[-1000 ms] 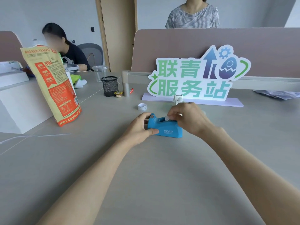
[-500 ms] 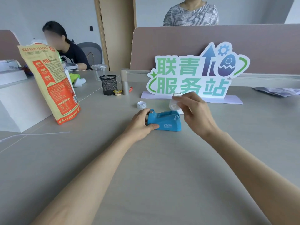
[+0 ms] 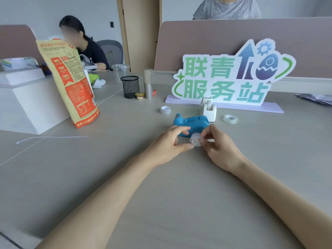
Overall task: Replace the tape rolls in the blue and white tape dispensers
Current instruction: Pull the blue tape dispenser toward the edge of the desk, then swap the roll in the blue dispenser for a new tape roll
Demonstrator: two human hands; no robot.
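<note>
The blue tape dispenser [image 3: 190,123] lies on the grey table, its roll slot looking empty. Just in front of it, both hands meet on a small clear tape roll [image 3: 195,140]. My right hand [image 3: 218,146] pinches the roll from the right; my left hand [image 3: 172,142] touches its left side with thumb and fingertips. The white tape dispenser [image 3: 208,109] stands upright behind the blue one. A clear tape roll [image 3: 230,118] lies flat to its right. A white ring with print [image 3: 165,109] lies to the left, behind the blue dispenser.
A green-lettered standing sign [image 3: 228,76] fills the back. A black mesh cup [image 3: 130,86], a small tub [image 3: 139,95] and a tall orange bag [image 3: 69,81] stand at the left. A white block [image 3: 27,105] is far left. Two people sit or stand beyond the table.
My right hand lifted the tape roll out of the blue dispenser and brought it down in front. My left hand let go of the dispenser and came to the roll.
</note>
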